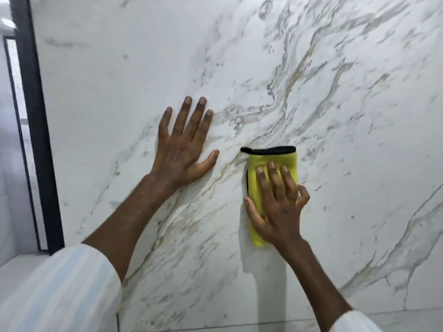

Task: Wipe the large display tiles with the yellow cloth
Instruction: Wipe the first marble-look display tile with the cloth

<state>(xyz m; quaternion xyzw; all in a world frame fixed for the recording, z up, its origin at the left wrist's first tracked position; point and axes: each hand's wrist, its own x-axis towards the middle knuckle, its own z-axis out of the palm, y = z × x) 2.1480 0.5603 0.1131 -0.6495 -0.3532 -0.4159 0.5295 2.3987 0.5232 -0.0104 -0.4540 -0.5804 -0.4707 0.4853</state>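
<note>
Yellow cloth long axis vertical, black hem up; right hand flat atop, pressing; left hand spread on tile.

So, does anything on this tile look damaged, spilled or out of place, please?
Nothing stands out: the tile shows only its veining, the right hand presses the yellow cloth flat on it, the left hand rests beside.

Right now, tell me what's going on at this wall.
A person is wiping a large marble-look display tile with a folded yellow cloth edged in black. The right hand presses the cloth flat against the tile, fingers mostly straight. The left hand is spread flat on the tile to the left of the cloth, not touching it. A black frame borders the tile on the left.
</note>
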